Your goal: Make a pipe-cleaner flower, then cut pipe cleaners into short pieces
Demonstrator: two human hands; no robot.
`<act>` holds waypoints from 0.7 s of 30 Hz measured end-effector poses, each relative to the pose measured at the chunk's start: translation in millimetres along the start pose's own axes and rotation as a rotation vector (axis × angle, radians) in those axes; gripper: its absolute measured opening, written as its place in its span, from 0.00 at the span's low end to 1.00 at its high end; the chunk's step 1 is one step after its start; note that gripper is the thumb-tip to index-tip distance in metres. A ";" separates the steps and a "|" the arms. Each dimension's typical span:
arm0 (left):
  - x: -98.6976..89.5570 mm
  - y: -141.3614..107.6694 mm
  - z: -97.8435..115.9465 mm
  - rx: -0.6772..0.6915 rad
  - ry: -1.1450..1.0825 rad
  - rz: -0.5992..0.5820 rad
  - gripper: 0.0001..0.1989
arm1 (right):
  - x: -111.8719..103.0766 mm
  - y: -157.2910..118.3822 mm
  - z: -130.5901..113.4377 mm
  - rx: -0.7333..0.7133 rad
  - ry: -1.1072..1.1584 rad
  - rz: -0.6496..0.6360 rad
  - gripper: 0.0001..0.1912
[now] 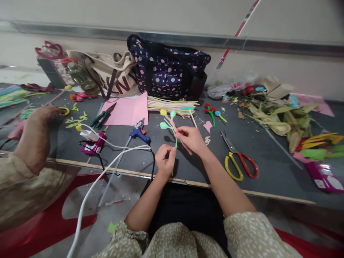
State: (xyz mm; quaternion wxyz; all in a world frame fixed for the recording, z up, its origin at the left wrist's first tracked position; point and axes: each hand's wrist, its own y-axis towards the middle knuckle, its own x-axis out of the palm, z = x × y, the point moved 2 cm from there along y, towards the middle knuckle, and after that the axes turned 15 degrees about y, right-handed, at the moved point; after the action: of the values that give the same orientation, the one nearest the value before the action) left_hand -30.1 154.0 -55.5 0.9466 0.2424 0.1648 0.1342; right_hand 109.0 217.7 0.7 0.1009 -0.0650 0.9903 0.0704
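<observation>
A small bunch of pipe-cleaner flowers (163, 125) with mint-green and yellow heads is in front of me, above the table. My right hand (192, 139) pinches its stems, together with a pink pipe cleaner. Lower down, my left hand (165, 159) has its fingers closed around the green stem. Left of my hands lies a blue hot glue gun (139, 132), whose nozzle points away from me. Scissors (238, 157) with one yellow and one red handle rest to the right. Behind the flowers is a bundle of loose pipe cleaners (172, 104).
A co-worker's hand (47, 113) is at the left by a yellow-handled tool. White cords (107, 166) cross the table edge near a magenta power socket (94, 143). Pliers (103, 116) lie on pink paper (127, 109). Bags (172, 71) stand behind; dried husks (285, 122) lie right.
</observation>
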 end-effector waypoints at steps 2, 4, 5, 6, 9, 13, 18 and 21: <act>-0.2 0.8 3.2 0.075 0.033 0.006 0.09 | 16.6 33.3 -5.6 -0.012 0.041 -0.066 0.08; -0.5 1.8 4.4 0.112 0.054 0.021 0.10 | 37.8 67.1 -14.4 0.002 0.144 -0.116 0.07; -0.9 2.1 4.0 0.114 0.061 0.033 0.10 | 48.8 82.8 -20.0 0.010 0.230 -0.133 0.08; -1.3 2.3 3.2 0.105 0.067 0.046 0.10 | 59.8 96.7 -26.1 0.012 0.332 -0.171 0.06; -2.8 2.7 0.5 0.055 0.069 0.076 0.10 | 81.5 121.2 -39.6 0.054 0.604 -0.151 0.12; -3.0 3.9 1.6 0.031 0.052 0.052 0.09 | 80.0 104.5 -36.6 0.050 0.620 -0.143 0.11; 0.8 4.4 3.0 -0.031 0.063 0.043 0.05 | 37.8 40.0 -13.8 0.091 0.493 -0.067 0.11; 1.9 3.9 0.5 -0.068 0.066 0.083 0.03 | -0.3 -3.2 -5.0 0.068 0.396 0.052 0.13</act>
State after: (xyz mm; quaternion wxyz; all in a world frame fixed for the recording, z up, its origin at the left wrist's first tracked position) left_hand -28.8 157.8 -53.6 0.9420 0.2119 0.1810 0.1868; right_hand 108.8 213.9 5.2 -0.0955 -0.0487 0.9939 0.0254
